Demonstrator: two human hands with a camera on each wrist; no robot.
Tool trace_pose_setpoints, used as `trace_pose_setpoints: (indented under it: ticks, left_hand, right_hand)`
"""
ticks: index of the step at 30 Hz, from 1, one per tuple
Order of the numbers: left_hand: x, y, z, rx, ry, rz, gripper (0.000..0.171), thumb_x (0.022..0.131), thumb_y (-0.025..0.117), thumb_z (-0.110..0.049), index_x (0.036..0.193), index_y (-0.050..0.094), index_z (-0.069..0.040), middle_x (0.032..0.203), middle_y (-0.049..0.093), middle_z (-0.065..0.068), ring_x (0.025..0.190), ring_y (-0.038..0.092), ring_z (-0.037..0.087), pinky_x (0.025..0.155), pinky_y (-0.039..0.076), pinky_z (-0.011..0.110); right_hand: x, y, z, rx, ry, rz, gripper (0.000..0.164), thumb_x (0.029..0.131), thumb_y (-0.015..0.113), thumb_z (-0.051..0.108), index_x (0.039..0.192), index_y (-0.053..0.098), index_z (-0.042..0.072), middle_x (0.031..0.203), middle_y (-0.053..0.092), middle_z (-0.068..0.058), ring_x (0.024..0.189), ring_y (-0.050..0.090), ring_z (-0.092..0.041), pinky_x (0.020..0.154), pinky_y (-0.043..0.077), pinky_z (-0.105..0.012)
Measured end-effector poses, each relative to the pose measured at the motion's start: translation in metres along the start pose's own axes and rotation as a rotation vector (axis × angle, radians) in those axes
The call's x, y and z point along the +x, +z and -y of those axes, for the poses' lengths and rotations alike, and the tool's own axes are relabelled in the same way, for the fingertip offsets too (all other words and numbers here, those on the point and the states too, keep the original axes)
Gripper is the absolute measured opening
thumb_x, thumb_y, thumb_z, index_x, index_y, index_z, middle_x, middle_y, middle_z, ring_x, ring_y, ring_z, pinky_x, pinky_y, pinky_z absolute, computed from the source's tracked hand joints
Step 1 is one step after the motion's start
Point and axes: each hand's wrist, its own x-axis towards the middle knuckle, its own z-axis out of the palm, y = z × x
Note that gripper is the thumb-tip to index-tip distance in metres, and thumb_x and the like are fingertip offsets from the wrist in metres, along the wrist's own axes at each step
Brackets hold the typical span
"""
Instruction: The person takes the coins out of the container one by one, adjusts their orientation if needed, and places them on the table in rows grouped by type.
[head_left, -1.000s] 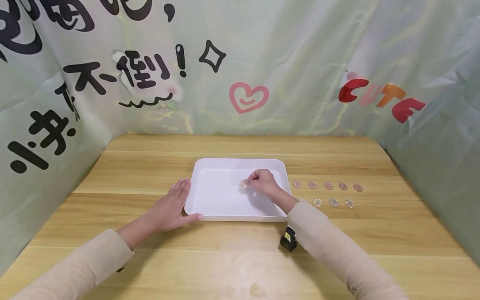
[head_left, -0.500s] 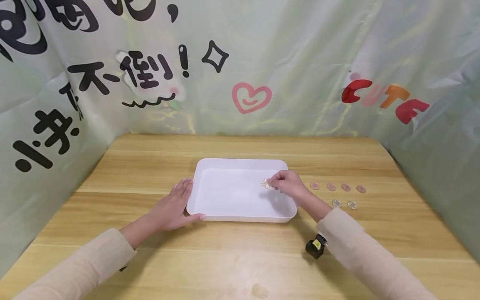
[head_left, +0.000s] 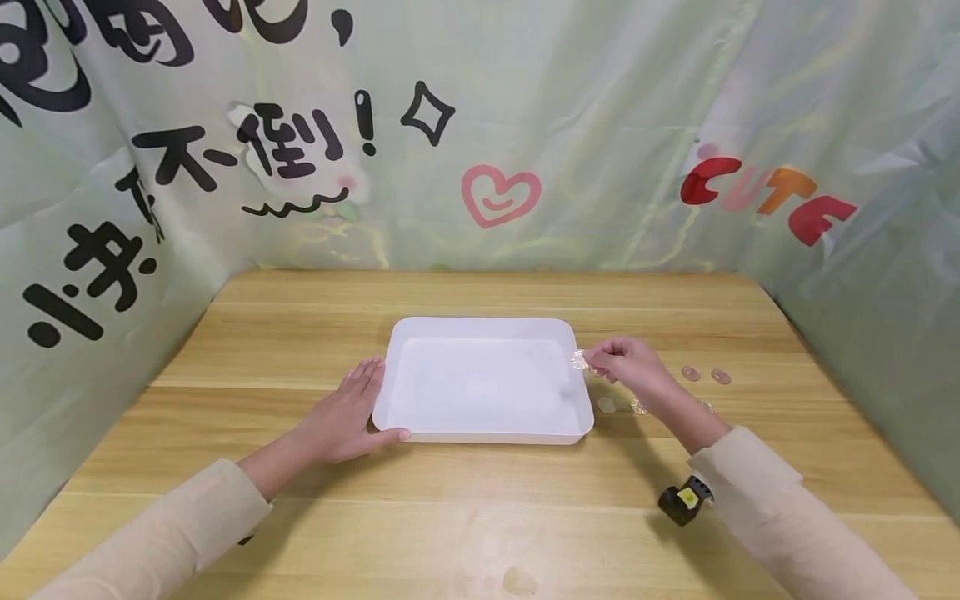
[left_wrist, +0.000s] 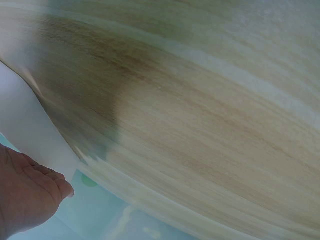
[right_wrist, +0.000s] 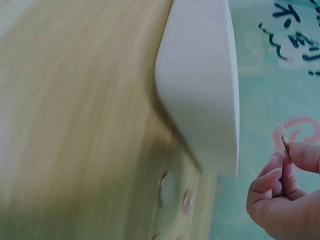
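Note:
My right hand (head_left: 626, 362) pinches a small round clear disc (head_left: 580, 360) with a shiny pattern, just at the right rim of the white tray (head_left: 483, 436). Seen edge-on in the right wrist view, the disc (right_wrist: 283, 136) is thin and sits between thumb and fingertips. My left hand (head_left: 345, 417) lies against the tray's left side, fingers extended along it and thumb at the front left corner. On the wood to the right of the tray lie pink discs (head_left: 690, 373) and clear discs (head_left: 607, 405), some partly hidden by the right hand and wrist.
The wooden table (head_left: 480, 517) is bounded by a pale printed cloth (head_left: 600, 125) at the back and sides. A black camera (head_left: 684, 500) hangs from the right wrist. A small pale mark (head_left: 520, 581) shows near the front of the table.
My right hand has moved right, from above the middle of the tray to its right rim, with the disc still pinched. My left hand stays at the tray's left side.

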Motion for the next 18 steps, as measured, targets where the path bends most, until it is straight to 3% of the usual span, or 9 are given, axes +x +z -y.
trace_pose_setpoints:
  ticks: [8, 18]
  left_hand:
    - [-0.001, 0.001, 0.001, -0.005, -0.008, 0.009, 0.102, 0.082, 0.055, -0.059, 0.142, 0.018, 0.014, 0.150, 0.017, 0.029, 0.140, 0.018, 0.042, 0.114, 0.021, 0.052]
    - [-0.003, 0.002, 0.002, -0.008, -0.003, 0.005, 0.102, 0.082, 0.055, -0.060, 0.141, 0.018, 0.014, 0.150, 0.018, 0.029, 0.140, 0.018, 0.042, 0.114, 0.020, 0.052]
  right_hand:
    - [-0.011, -0.028, -0.024, -0.042, 0.026, -0.035, 0.021, 0.093, 0.054, 0.022, 0.092, 0.057, 0.002, 0.076, 0.056, 0.008, 0.073, 0.051, -0.005, 0.070, 0.049, -0.021]
    - [-0.025, -0.064, -0.058, -0.083, 0.058, -0.083, 0.032, 0.094, 0.052, 0.025, 0.099, 0.057, -0.006, 0.076, 0.057, 0.012, 0.071, 0.052, -0.002, 0.066, 0.049, -0.019]
